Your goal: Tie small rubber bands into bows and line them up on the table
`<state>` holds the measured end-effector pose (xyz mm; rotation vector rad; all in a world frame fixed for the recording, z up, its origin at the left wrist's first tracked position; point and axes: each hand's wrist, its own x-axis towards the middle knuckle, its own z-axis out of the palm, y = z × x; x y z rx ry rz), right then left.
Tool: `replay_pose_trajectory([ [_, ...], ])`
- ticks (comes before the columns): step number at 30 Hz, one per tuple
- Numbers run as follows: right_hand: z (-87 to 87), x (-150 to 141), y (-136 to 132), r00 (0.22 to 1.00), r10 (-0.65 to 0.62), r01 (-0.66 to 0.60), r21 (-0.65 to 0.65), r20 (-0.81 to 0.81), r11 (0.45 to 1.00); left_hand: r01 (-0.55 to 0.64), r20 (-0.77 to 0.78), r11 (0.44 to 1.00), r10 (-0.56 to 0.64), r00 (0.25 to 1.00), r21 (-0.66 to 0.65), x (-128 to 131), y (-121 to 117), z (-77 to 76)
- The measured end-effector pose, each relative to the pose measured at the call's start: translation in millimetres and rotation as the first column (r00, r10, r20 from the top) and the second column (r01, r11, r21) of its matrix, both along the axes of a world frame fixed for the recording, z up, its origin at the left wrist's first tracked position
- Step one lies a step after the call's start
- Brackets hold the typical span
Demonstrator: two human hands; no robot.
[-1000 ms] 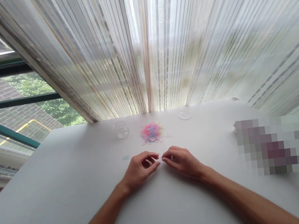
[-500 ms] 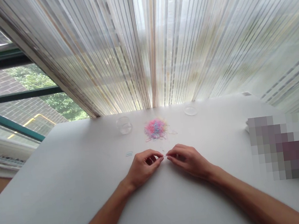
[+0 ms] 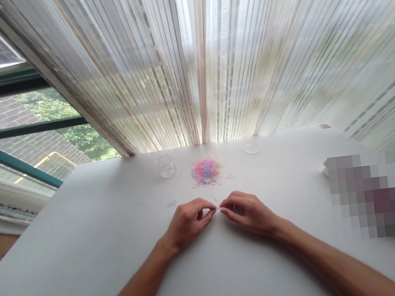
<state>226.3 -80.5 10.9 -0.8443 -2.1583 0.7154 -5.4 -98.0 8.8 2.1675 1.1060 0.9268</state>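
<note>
My left hand (image 3: 190, 221) and my right hand (image 3: 249, 212) meet fingertip to fingertip above the white table (image 3: 212, 279). Both are pinched closed on a tiny pale band (image 3: 218, 208), stretched across the narrow gap; most of it is hidden by the fingers. It looks like a small rubber band. Beyond the hands lies a loose pile of thin pink, blue, purple and yellow rubber bands (image 3: 206, 171), with a few strays at its right edge. Some light blue bands (image 3: 171, 203) lie apart, just past my left hand.
A clear round container (image 3: 166, 167) stands left of the pile, and a clear round lid (image 3: 251, 147) lies to its right. A tiny dark speck (image 3: 215, 199) is near my fingertips. At the right edge is a blurred-out object (image 3: 377, 194). A striped curtain (image 3: 210, 70) hangs behind the table.
Both hands keep almost the same place and pinch; the left fingers have shifted slightly. The view has tilted a little. The pile and the loose bands have not visibly moved.
</note>
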Motion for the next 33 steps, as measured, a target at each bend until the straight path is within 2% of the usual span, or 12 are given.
replay_pose_trajectory([
  [9,-1.4,0.6,-0.8,1.0,0.011,-0.011,0.003,-0.002,1.0,0.007,-0.027,0.999,-0.006,1.0,0.032,0.3,0.4,3.0],
  [16,-1.2,0.1,0.0,1.0,0.009,-0.009,-0.002,0.01,1.0,0.025,0.016,0.998,-0.025,1.0,0.049,0.9,0.1,3.1],
  [24,-1.3,0.0,-0.3,1.0,0.003,-0.003,-0.003,0.016,1.0,0.022,0.075,0.998,-0.017,0.997,-0.065,0.5,-0.6,-0.4],
  [33,-4.6,1.2,1.2,0.999,0.009,-0.009,0.007,0.033,1.0,0.007,0.072,0.996,0.0,0.997,-0.088,1.5,-1.5,0.1],
])
